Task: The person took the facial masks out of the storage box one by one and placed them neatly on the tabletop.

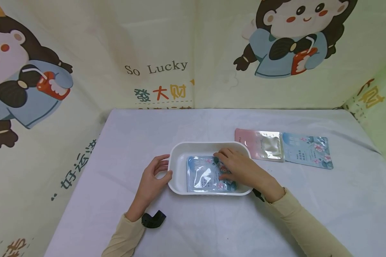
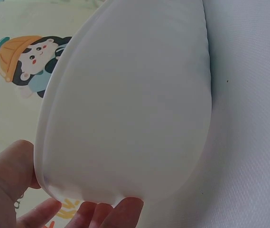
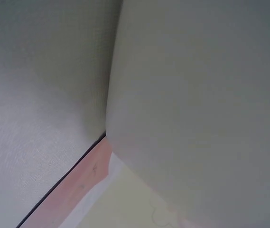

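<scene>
In the head view, I am watching the left hand (image 1: 153,178) holding the end of the white tray (image 1: 178,178), its thumb and fingers at the rim. The right hand (image 1: 241,167) is reaching over the opposite end, fingers spread and resting on the packet (image 1: 201,175), thumb standing well away from them. The packet is lying flat in the tray, leftward from the right hand, its right end under those fingers; its long axis is running from one hand toward the other, along the tray's. I am judging the right hand the nearer, since it is touching the packet while bare tray is separating the left from it. Ahead and to the right of the right hand, the pink packet (image 1: 260,144) is lying on the desk (image 1: 193,228), with another blue packet (image 1: 308,150) touching its right end.

In the left wrist view, I am seeing the left hand's thumb and fingers bending about the tray's end, its outer wall filling the middle.

In the right wrist view, that wall is blocking the right hand's fingers, so I am not able to tell their grip from here.
</scene>
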A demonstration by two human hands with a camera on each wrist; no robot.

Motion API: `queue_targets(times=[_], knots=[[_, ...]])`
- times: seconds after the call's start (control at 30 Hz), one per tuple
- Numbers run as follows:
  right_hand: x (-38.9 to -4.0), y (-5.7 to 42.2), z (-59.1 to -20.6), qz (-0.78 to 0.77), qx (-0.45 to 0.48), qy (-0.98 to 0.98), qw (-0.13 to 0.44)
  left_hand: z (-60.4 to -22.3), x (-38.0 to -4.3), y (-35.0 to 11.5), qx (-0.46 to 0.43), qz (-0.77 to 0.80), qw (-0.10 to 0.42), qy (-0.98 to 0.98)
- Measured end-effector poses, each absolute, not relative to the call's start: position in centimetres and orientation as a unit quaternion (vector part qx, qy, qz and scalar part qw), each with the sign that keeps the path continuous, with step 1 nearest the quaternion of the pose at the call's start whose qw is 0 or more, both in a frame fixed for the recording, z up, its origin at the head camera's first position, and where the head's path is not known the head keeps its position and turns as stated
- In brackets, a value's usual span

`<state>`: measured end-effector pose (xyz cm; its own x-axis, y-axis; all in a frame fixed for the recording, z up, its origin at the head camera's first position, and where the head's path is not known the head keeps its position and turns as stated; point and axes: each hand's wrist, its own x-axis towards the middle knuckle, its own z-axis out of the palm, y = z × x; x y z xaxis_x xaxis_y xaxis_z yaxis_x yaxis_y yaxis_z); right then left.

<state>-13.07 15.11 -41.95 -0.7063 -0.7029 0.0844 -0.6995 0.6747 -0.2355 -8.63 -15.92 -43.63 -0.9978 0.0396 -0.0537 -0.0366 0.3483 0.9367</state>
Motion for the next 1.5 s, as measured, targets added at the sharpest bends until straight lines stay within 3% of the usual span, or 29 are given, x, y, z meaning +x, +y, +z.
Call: queue_targets(times=[0.87,1.17,1.5], knots=[[-13.24,15.02,-41.74,-0.144,-0.361,0.921,0.033,-43.65,-8.59,-15.89,0.003,0.575,0.03,0.818],[-13.18,14.78,-41.66,-0.171,-0.34,0.922,0.069,-43.51,-8.51,-15.81,0.001,0.573,0.031,0.819],[-13.18,14.89,-41.65,-0.202,-0.361,0.909,0.043,-43.61,-8.55,-15.84,0.001,0.573,0.032,0.819]])
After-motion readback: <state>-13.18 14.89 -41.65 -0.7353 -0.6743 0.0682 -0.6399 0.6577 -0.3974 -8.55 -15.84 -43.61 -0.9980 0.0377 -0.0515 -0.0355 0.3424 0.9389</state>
